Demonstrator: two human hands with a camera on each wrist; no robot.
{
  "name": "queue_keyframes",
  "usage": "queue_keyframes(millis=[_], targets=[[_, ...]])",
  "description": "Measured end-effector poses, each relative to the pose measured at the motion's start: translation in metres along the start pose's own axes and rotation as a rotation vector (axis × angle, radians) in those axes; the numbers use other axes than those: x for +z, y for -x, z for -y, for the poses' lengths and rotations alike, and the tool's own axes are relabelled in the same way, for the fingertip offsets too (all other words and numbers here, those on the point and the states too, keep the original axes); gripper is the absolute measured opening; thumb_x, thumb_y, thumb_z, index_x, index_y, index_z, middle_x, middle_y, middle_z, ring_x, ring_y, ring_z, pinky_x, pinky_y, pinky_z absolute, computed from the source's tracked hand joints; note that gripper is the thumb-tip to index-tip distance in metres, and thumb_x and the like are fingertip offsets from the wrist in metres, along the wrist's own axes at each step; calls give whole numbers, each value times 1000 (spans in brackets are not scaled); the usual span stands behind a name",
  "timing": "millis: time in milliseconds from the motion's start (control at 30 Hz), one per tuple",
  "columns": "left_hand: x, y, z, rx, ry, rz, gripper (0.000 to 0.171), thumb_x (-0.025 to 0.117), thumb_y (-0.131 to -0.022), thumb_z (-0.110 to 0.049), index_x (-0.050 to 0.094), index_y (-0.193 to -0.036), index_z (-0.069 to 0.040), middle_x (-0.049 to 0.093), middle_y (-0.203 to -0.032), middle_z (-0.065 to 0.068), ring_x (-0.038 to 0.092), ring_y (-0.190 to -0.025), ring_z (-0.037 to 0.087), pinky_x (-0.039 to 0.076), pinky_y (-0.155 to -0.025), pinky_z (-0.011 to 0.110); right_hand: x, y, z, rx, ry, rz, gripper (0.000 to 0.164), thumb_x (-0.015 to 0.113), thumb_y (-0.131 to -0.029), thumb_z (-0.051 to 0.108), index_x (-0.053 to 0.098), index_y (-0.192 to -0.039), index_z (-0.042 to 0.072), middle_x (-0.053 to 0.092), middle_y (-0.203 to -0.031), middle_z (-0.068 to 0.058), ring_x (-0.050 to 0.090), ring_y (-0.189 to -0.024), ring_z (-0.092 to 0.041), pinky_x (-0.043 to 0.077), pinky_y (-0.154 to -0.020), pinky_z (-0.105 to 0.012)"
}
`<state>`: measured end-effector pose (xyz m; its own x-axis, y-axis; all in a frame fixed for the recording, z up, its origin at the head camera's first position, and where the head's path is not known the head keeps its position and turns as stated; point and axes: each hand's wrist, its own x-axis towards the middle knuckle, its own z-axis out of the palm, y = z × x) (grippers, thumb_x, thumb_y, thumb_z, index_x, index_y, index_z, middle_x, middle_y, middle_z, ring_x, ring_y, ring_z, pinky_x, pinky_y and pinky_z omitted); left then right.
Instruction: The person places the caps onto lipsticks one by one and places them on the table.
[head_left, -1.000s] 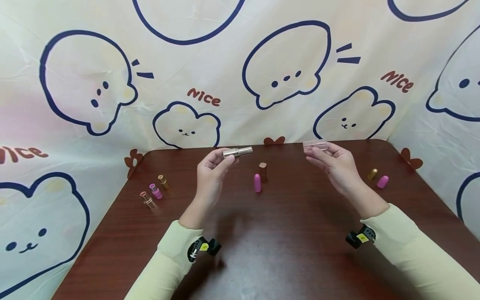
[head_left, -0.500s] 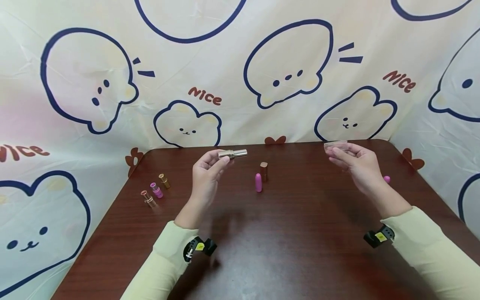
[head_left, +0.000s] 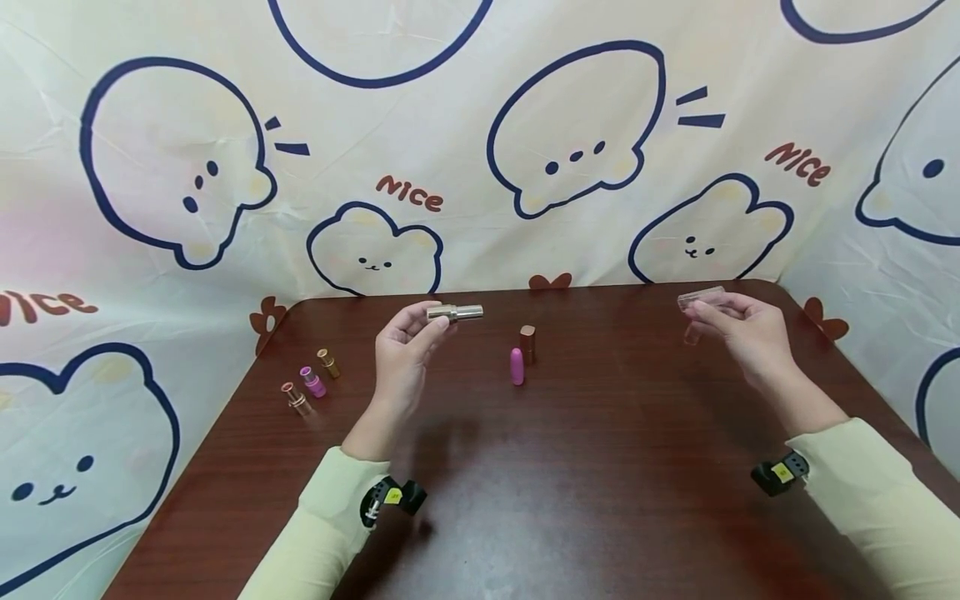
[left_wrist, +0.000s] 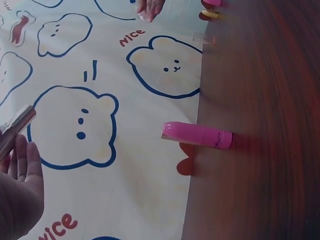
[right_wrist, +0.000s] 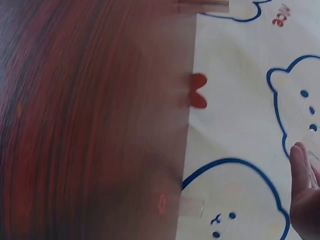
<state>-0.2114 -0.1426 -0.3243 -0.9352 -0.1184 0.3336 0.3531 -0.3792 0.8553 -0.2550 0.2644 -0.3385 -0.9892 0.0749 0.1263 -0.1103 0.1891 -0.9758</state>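
My left hand pinches a shiny silver-gold lipstick tube between thumb and fingers, uncapped end pointing right. Over the table's right side, my right hand holds a clear lipstick cap by its fingertips. Just below that hand stands another clear piece, partly hidden by it; a reddish rim shows at its base in the right wrist view. Midway between the hands, a pink lipstick stands upright in front of a copper-brown one.
On the left stand three uncapped tubes: gold, pink and copper. Beyond my right hand, a gold cap and a pink cap show in the left wrist view. A printed cloth hangs behind the brown table.
My right hand has moved right with the clear cap, now covering the gold and pink caps in the head view. My left hand has drifted slightly left with the lipstick tube.
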Motion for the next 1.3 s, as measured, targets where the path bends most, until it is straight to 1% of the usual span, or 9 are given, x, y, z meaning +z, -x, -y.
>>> queue_keyframes(millis=[100,233,300,433,600,867,1100,1200,1300], targets=[[-2,0,1,0,-22,8,28,66,-78,-6,59,-104,2,61,-93,14,60,-85,23,45,-81,40,-6,-3,-7,34,133,-50,48,62,-78,39,57,-113,6,63,-100,-2,62,-83,-11,47,-73,-21],[-6,0,2,0,-51,2,33,65,-79,-7,56,-108,6,60,-94,14,59,-86,24,43,-83,42,-13,-5,-17,66,331,-115,56,57,-77,51,57,-113,8,62,-102,-6,61,-86,-15,45,-81,-36],[-8,-1,3,4,-58,-5,34,65,-79,-7,56,-109,6,60,-94,15,59,-87,24,42,-83,43,-16,-6,-22,72,423,-139,59,54,-77,55,57,-112,7,61,-103,-10,61,-85,-18,46,-80,-41],[-11,-1,4,22,-60,-17,30,65,-79,-6,58,-106,4,59,-94,15,59,-86,25,41,-83,46,-21,-9,-31,76,562,-175,62,53,-76,57,59,-107,3,62,-98,-17,60,-82,-24,49,-64,-33],[-14,-2,5,49,-84,-24,28,65,-79,-5,60,-105,3,59,-95,15,59,-88,27,43,-82,43,-27,-13,-42,62,700,-194,57,55,-77,54,63,-95,1,64,-82,-15,53,-79,-28,41,-53,-31],[-21,-5,9,85,-135,-51,24,65,-78,-2,62,-102,4,61,-92,13,59,-86,27,47,-78,36,-29,-16,-55,1,808,-160,40,61,-80,38,66,-80,-1,63,-70,-11,52,-76,-32,40,-55,-38],[-29,-7,14,139,-187,-55,24,65,-78,-3,62,-101,5,61,-91,15,60,-82,25,48,-75,33,-27,-19,-56,18,853,-93,35,61,-80,27,58,-54,4,45,-44,-3,44,-52,-23,31,-44,-30],[-36,-11,21,156,-165,-24,26,67,-77,-5,63,-100,3,62,-92,14,61,-80,24,49,-74,32,-27,-20,-58,37,862,-78,33,61,-79,26,58,-53,4,47,-45,-3,45,-52,-23,32,-44,-30],[-37,-12,22,115,-176,-11,29,67,-77,-7,61,-103,5,62,-94,15,61,-83,27,48,-75,33,-26,-21,-59,69,875,-65,30,62,-78,26,62,-58,3,52,-48,-3,48,-57,-24,36,-47,-31]])
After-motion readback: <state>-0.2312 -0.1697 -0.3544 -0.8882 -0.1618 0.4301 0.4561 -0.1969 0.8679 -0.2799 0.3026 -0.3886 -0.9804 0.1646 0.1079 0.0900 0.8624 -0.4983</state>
